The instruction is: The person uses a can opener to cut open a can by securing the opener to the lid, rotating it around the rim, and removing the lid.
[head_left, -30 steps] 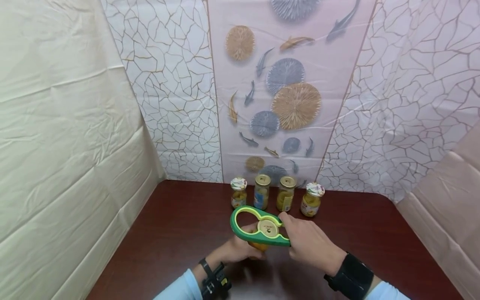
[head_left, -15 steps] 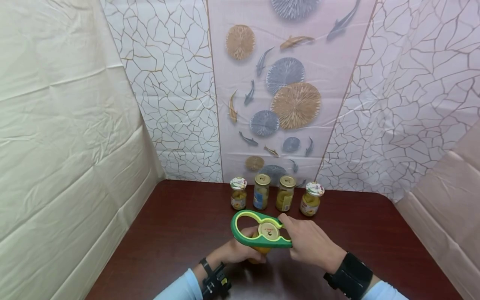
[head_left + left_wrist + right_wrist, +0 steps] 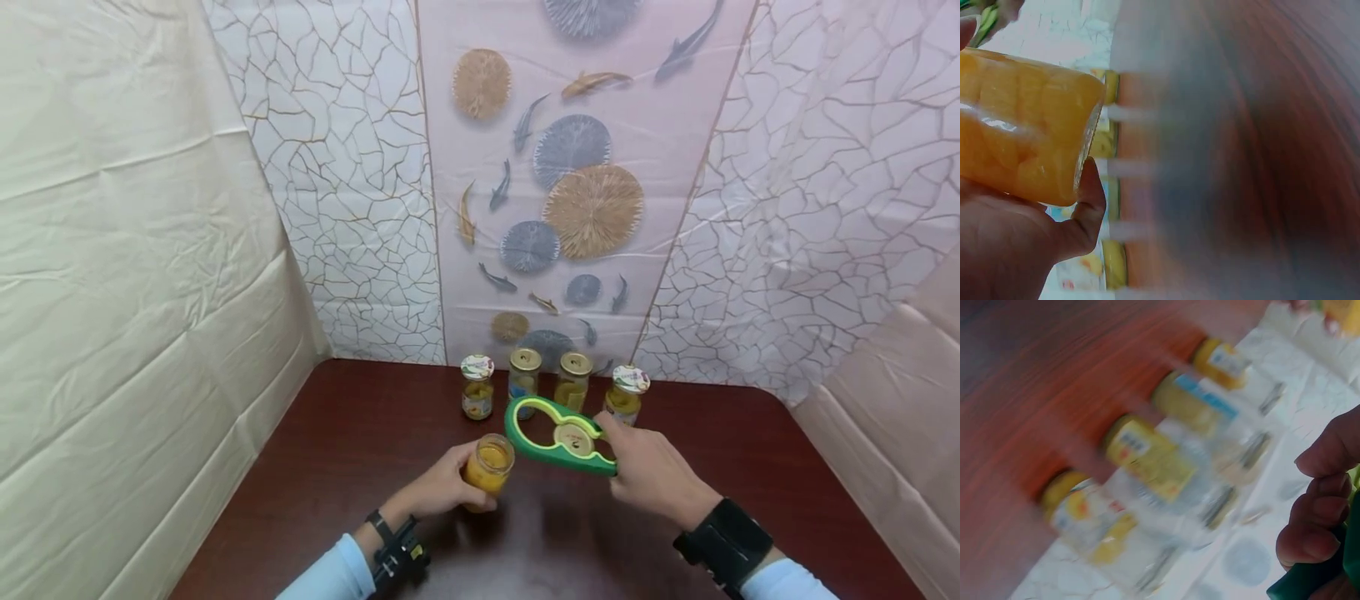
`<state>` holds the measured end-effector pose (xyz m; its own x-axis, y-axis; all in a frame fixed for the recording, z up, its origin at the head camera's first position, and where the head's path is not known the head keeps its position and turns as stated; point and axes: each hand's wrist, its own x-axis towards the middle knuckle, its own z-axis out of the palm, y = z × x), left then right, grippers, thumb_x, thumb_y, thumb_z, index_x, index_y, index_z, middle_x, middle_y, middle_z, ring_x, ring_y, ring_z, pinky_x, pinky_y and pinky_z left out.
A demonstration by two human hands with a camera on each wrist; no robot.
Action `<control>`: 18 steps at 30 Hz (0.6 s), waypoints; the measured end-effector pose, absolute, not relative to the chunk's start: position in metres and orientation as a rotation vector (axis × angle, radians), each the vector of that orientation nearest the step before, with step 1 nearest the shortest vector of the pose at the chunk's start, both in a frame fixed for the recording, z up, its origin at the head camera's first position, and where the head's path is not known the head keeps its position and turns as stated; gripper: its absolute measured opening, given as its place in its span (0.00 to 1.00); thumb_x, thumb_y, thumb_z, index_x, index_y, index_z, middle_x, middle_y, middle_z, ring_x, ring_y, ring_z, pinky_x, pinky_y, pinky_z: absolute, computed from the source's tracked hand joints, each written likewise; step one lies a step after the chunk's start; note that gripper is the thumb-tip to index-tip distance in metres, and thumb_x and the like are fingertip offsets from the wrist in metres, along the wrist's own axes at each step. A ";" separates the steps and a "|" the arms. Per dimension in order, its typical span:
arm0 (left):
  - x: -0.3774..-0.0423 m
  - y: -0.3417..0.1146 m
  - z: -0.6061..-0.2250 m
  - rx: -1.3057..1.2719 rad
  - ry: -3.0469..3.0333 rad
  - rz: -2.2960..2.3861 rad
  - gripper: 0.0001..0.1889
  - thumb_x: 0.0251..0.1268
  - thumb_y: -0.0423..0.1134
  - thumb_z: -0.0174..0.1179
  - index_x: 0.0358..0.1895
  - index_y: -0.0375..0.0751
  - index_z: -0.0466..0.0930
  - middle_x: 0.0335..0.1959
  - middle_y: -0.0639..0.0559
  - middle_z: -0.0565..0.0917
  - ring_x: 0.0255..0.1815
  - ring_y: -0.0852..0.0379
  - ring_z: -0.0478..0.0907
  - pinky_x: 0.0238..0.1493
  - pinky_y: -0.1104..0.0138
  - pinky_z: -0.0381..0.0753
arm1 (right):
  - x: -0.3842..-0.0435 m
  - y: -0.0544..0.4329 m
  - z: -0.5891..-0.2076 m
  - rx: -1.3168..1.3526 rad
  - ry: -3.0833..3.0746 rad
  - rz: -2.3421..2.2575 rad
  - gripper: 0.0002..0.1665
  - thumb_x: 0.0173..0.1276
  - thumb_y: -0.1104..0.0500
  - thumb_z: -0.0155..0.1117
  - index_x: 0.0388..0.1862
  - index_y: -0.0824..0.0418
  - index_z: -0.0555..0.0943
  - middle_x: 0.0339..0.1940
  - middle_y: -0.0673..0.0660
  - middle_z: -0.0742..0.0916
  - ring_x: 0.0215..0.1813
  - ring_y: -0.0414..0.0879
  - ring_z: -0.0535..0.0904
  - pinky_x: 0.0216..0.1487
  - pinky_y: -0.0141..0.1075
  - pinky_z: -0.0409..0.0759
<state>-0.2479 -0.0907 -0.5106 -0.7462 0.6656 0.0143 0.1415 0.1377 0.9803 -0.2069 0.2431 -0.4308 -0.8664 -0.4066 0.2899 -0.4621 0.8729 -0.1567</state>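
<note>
My left hand (image 3: pixel 442 487) grips a lidless glass jar (image 3: pixel 487 472) of yellow-orange fruit, tilted slightly above the table. In the left wrist view, the orange pieces (image 3: pixel 1022 119) show through its side. My right hand (image 3: pixel 660 473) holds the handles of a green jar opener (image 3: pixel 534 450), up and to the right of that jar. A gold lid (image 3: pixel 574 439) sits between the opener's lime-lined arms, apart from the jar's mouth. Only curled fingers (image 3: pixel 1316 519) and part of the opener show in the right wrist view.
Several closed jars stand in a row at the table's back: a white-lidded jar (image 3: pixel 477 390) leftmost, two gold-lidded ones, and another white-lidded jar (image 3: pixel 628 385) partly behind the right hand. A patterned cloth (image 3: pixel 577 167) hangs behind the dark red table (image 3: pixel 360 433).
The opener has lifted off to the right and up, taking the gold lid with it. My left hand has drawn the jar leftward, and its mouth is now uncovered.
</note>
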 end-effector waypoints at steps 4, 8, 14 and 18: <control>-0.245 -0.106 -0.515 0.722 2.033 1.659 0.32 0.62 0.31 0.72 0.71 0.50 0.77 0.57 0.51 0.85 0.58 0.54 0.80 0.66 0.59 0.78 | -0.210 0.256 -0.439 0.602 -2.817 0.300 0.39 0.50 0.70 0.73 0.64 0.60 0.75 0.31 0.49 0.87 0.25 0.35 0.69 0.26 0.31 0.69; -0.245 -0.113 -0.517 0.682 2.063 1.648 0.31 0.64 0.32 0.73 0.70 0.50 0.76 0.58 0.50 0.85 0.59 0.54 0.81 0.66 0.59 0.79 | -0.213 0.260 -0.443 0.612 -2.814 0.292 0.41 0.49 0.70 0.72 0.66 0.62 0.74 0.32 0.51 0.87 0.23 0.35 0.68 0.24 0.31 0.68; -0.245 -0.120 -0.519 0.631 2.080 1.663 0.31 0.65 0.33 0.74 0.70 0.45 0.76 0.65 0.38 0.84 0.61 0.55 0.82 0.66 0.60 0.80 | -0.213 0.259 -0.444 0.603 -2.810 0.297 0.41 0.49 0.71 0.71 0.66 0.62 0.74 0.27 0.47 0.83 0.21 0.35 0.66 0.23 0.30 0.65; -0.250 -0.124 -0.520 0.625 2.132 1.672 0.30 0.68 0.34 0.73 0.71 0.46 0.75 0.69 0.36 0.82 0.64 0.55 0.82 0.70 0.55 0.79 | -0.210 0.257 -0.444 0.570 -2.831 0.301 0.41 0.50 0.70 0.73 0.66 0.60 0.73 0.25 0.46 0.80 0.21 0.36 0.66 0.23 0.30 0.65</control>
